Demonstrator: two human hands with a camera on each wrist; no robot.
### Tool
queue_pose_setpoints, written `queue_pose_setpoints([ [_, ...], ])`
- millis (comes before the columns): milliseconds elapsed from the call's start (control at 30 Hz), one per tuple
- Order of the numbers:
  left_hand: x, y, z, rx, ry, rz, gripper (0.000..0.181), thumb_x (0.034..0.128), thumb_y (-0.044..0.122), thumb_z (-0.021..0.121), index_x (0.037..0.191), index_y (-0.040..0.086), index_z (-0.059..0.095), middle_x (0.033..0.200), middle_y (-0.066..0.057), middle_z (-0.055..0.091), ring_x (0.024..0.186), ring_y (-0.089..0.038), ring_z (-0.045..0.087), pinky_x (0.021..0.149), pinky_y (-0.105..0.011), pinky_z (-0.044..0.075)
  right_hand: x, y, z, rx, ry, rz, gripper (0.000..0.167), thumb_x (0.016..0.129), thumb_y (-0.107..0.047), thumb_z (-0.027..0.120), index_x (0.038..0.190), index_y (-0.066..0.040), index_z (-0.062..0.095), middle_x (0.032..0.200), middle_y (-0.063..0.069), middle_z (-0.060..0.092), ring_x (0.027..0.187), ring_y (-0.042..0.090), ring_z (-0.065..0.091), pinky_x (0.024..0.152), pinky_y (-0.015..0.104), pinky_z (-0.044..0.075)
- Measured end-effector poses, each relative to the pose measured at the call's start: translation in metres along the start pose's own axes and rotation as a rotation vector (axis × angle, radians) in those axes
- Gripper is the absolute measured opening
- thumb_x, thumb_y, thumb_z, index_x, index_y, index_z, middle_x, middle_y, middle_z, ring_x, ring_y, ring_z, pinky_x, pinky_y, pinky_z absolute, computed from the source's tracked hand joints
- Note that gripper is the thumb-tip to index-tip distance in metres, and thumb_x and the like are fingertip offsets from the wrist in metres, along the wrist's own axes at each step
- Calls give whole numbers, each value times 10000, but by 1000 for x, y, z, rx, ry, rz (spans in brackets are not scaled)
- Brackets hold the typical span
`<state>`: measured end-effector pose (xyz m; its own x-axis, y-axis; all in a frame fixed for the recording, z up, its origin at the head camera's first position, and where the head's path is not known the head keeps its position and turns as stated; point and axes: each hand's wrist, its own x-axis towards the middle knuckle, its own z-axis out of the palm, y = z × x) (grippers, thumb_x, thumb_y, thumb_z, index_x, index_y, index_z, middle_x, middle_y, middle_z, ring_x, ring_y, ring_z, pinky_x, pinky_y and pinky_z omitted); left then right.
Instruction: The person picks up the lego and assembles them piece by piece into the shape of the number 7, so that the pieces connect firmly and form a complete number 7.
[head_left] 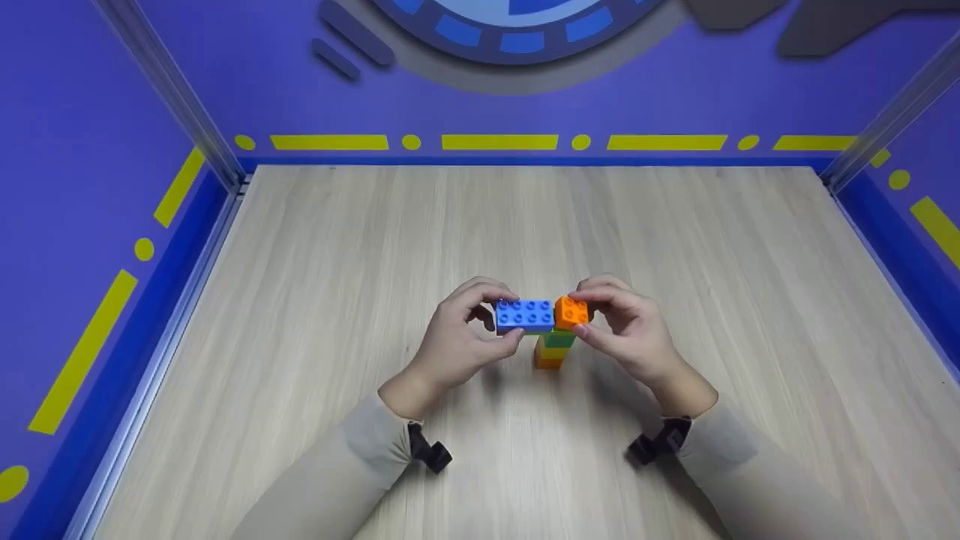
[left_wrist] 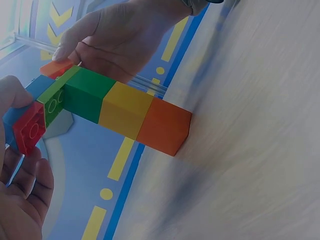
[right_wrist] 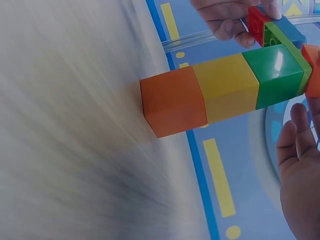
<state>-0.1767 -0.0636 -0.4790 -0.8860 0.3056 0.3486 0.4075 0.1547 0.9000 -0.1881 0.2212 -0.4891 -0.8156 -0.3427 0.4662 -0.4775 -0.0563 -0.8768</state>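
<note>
A tower stands upright on the table: an orange block [left_wrist: 165,126] at the bottom, then a yellow block [left_wrist: 126,110], a green block [left_wrist: 91,92] and a thin light green piece [right_wrist: 290,47] reaching out to the left. On top lies a blue eight-stud brick [head_left: 525,316], pinched at its left end by my left hand [head_left: 465,330] between thumb and fingers. A red piece [left_wrist: 31,129] sits under that end, beside the light green one. My right hand [head_left: 634,330] pinches a small orange brick [head_left: 571,312] at the top right, right next to the blue brick.
The wood-grain table [head_left: 337,247] is bounded by a blue back wall [head_left: 300,105] and side walls with yellow dashes. Metal posts [head_left: 180,97] rise at the back corners. A black wrist device [head_left: 429,450] sits at each sleeve.
</note>
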Motion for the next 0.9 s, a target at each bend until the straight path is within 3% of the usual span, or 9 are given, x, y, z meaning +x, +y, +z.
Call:
queue_pose_setpoints([
  [133, 0, -1, 0, -1, -2, 0, 353, 929, 104, 900, 1258, 95, 769, 1260, -75, 725, 1005, -145, 628, 868, -271, 595, -2, 5, 4, 87, 8, 32, 345, 950, 188, 712, 1292, 150, 704, 1281, 1, 726, 1157, 169, 661, 1052, 229, 613],
  [433, -1, 1, 1, -5, 5, 10, 358, 916, 97, 908, 1245, 80, 769, 1262, -83, 728, 1056, -153, 641, 864, -265, 593, -6, 13, 13, 289, 13, 74, 287, 1063, 13, 718, 1331, -81, 762, 1321, -9, 712, 1142, 136, 689, 1003, 221, 645],
  [733, -1, 2, 1, -16, 0, 14, 358, 917, 93, 905, 1246, 75, 763, 1245, -89, 724, 1023, -151, 638, 863, -255, 590, -6, 9, 19, 275, 31, 83, 391, 1038, 75, 707, 1354, -149, 766, 1333, -18, 708, 1141, 121, 693, 985, 213, 642],
  [900, -1, 1, 2, -23, 0, 9, 349, 921, 109, 901, 1241, 82, 764, 1241, -86, 726, 1029, -146, 636, 862, -254, 585, -7, 9, 19, 248, 32, 91, 362, 1037, 97, 689, 1374, -28, 739, 1353, -11, 704, 1149, 122, 697, 994, 216, 645],
])
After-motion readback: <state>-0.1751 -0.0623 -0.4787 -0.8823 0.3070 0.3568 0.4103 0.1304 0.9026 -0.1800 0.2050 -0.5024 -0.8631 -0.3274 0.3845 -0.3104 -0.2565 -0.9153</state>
